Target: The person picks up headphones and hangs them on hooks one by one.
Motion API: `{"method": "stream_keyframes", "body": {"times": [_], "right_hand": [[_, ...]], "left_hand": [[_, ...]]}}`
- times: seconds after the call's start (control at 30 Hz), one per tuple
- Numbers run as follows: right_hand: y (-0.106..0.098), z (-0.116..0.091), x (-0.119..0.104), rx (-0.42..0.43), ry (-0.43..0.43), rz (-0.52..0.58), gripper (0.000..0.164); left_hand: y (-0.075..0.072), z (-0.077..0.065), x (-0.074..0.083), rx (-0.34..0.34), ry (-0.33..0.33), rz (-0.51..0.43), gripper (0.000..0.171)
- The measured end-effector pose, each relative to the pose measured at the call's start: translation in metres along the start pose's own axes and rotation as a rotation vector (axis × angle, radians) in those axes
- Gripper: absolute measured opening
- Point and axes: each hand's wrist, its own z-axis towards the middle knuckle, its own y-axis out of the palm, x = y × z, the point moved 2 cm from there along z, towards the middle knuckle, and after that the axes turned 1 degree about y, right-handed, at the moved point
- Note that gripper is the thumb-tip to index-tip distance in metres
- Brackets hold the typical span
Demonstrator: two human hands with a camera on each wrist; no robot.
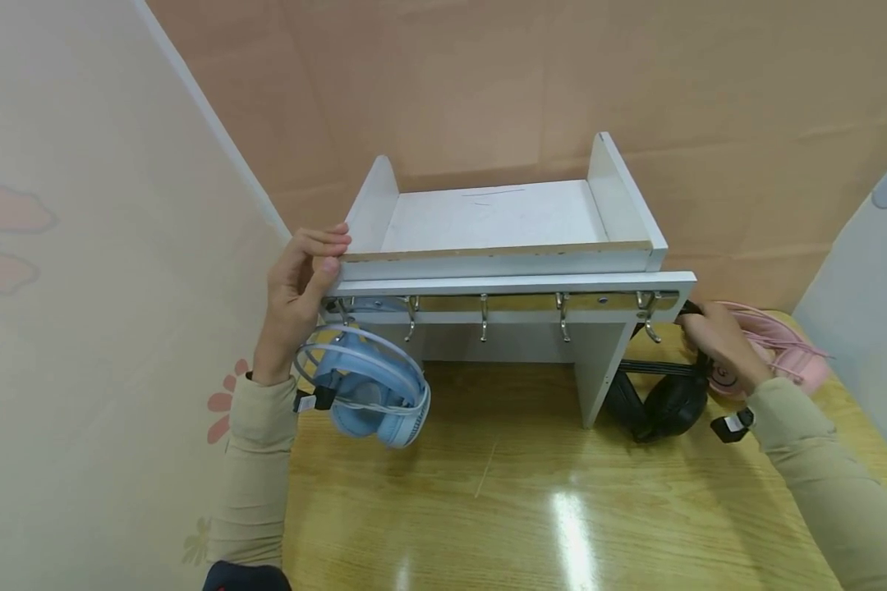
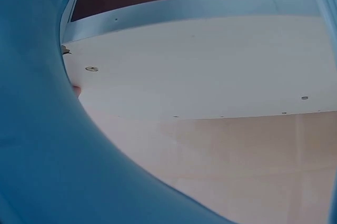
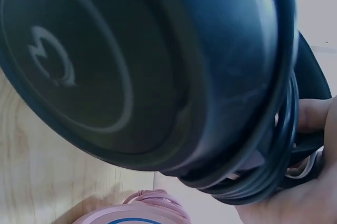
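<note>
At the left end of a white shelf [image 1: 498, 264], my left hand [image 1: 299, 275] grips the corner, fingers over the side and thumb at the front. Light-blue headphones [image 1: 373, 382] with a looped cable hang from the leftmost hook just below that hand; up close, their blue band [image 2: 31, 119] fills much of the left wrist view. On the right, my right hand [image 1: 720, 336] holds black headphones [image 1: 673, 402] by the headband, beside the shelf's right leg. Their round earcup [image 3: 105, 71] and wrapped black cable [image 3: 253, 187] show large in the right wrist view; the cable partly covers my fingers.
Several metal double hooks [image 1: 484, 316] line the shelf's front rail. Pink headphones [image 1: 791, 357] lie on the wooden table [image 1: 488, 509] behind my right wrist. Brown paper [image 1: 473, 82] covers the wall behind, and a pale patterned wall [image 1: 103, 246] stands close on the left.
</note>
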Motion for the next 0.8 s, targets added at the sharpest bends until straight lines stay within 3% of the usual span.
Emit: {"method": "stream_keyframes", "body": {"times": [0.23,0.5,0.8], "right_hand": [[0.002,-0.007,-0.005,0.098,-0.002,0.0,0.033],[0.001,-0.017,-0.012,0.128,-0.01,0.095,0.03],[0.0,-0.027,-0.017,0.149,-0.041,0.208,0.015]], "left_hand": [[-0.001,0.0,0.0,0.0,-0.004,0.009,0.047],[-0.001,-0.001,0.002,0.002,-0.003,0.006,0.046],[-0.001,-0.001,0.003,-0.001,-0.008,0.003,0.045]]}}
